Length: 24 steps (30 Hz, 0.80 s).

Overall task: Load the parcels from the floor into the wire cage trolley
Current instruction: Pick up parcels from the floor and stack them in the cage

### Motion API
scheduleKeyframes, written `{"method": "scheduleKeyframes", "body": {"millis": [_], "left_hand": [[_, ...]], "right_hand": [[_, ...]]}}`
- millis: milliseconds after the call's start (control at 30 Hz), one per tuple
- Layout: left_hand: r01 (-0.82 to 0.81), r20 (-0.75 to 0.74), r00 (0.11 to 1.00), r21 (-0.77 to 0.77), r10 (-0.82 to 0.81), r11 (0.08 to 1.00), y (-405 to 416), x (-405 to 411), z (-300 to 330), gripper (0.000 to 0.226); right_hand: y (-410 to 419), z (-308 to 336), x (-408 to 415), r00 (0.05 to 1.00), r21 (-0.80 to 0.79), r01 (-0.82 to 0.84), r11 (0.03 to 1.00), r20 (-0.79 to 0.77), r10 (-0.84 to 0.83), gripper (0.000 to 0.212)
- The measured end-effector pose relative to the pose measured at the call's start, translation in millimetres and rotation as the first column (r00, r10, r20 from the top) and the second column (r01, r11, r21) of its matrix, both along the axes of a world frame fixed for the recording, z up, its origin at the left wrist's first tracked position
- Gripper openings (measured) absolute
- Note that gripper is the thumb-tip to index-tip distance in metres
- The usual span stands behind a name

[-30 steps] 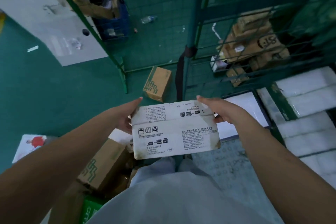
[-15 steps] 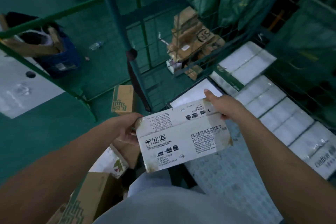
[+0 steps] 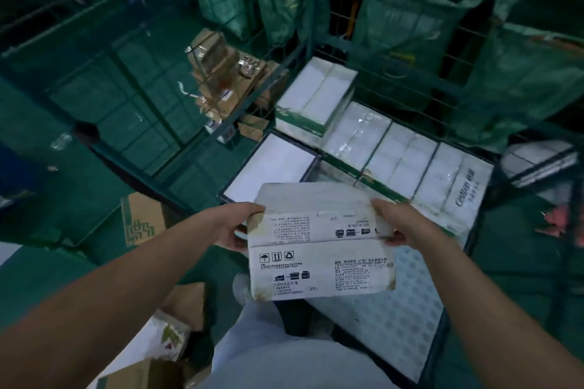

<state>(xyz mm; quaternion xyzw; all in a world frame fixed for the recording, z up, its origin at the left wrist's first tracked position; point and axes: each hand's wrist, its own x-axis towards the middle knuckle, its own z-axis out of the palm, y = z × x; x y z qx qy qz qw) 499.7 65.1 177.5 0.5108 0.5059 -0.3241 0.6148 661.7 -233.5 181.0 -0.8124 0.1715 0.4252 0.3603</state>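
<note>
- Head view: the left hand (image 3: 235, 226) and right hand (image 3: 395, 224) grip the short ends of a white box (image 3: 319, 246), fingers curled over its top edge, thumbs mostly hidden.
- The box hangs between the fingers, above the trolley's floor (image 3: 388, 319); white packs (image 3: 401, 164) lie just beyond the fingertips.
- Risk, as I judge it: gripped only at its edges, the box could slip or tip when one hand lets go, landing askew on the packs or against the wire side (image 3: 164, 123).
</note>
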Motion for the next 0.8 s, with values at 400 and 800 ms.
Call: {"method": "scheduleKeyframes", "body": {"millis": [400, 800], "left_hand": [[0.182, -0.093, 0.977, -0.102, -0.192, 0.978, -42.8, 78.0, -71.4, 0.027], [0.409, -0.049, 0.909, -0.085, -0.414, 0.909, 7.7, 138.1, -209.7, 0.009]], "right_hand": [[-55.9, -83.4, -4.6, 0.871, 0.092, 0.489, 0.868, -0.113, -0.478, 0.016], [-10.3, -220.6, -42.0, 0.642, 0.064, 0.766, 0.64, -0.131, -0.755, 0.014]]}}
